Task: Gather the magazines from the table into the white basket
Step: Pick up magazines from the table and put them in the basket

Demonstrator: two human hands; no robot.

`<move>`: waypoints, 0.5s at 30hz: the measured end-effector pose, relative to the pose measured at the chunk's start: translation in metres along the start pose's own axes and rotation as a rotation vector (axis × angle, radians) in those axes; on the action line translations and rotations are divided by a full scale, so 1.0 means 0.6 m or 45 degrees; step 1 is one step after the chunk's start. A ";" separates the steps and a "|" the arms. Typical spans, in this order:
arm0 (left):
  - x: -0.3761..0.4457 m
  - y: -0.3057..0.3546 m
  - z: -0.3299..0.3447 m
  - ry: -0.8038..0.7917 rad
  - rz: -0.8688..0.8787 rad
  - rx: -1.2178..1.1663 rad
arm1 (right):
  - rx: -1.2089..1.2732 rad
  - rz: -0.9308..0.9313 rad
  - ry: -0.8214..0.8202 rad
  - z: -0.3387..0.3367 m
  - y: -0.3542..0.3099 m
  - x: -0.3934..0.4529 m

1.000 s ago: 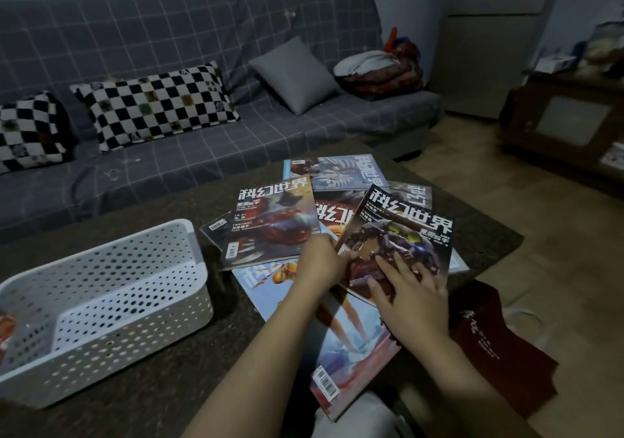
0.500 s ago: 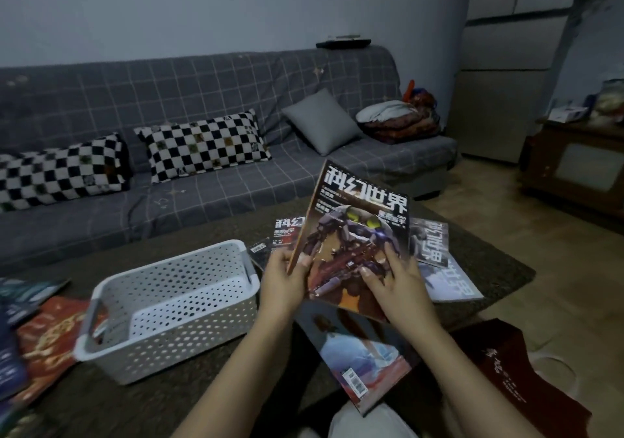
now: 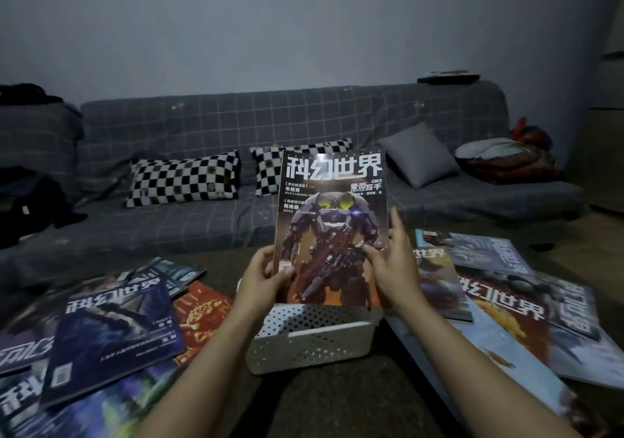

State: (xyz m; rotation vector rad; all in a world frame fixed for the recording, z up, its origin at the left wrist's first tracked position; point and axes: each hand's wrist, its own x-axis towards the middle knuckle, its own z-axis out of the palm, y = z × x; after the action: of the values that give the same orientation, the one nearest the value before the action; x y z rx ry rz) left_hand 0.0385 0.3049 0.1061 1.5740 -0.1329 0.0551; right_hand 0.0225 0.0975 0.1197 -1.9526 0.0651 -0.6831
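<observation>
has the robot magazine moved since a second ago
Yes. The robot magazine has gone from lying on the table pile, right of the basket, to upright over it, gripped by the left hand and right hand.

Robot-cover magazine [image 3: 332,228], flat on counter [image 3: 331,404] spread a second ago, now upright, cover toward camera, lower edge behind near rim of white basket [image 3: 312,336] — probably inside, hard to tell. Left hand [image 3: 266,277] and right hand [image 3: 393,265] now grip its side edges. Basket now centred under hands rather than left of them. Second magazine pile [image 3: 108,336] now in view, left.
</observation>
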 end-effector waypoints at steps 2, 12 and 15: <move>0.025 -0.007 -0.024 0.051 -0.027 0.131 | 0.060 0.042 -0.052 0.034 0.008 0.017; 0.084 -0.090 -0.037 0.192 -0.125 1.127 | -0.290 0.261 -0.233 0.122 0.081 0.041; 0.086 -0.098 -0.029 0.162 -0.145 1.310 | -0.365 0.264 -0.266 0.135 0.091 0.040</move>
State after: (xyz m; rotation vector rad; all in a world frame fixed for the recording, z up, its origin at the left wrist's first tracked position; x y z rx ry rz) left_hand 0.0976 0.3200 0.0542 2.5938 0.1128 0.1502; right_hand 0.0958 0.1295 0.0582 -2.2428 0.2441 -0.3449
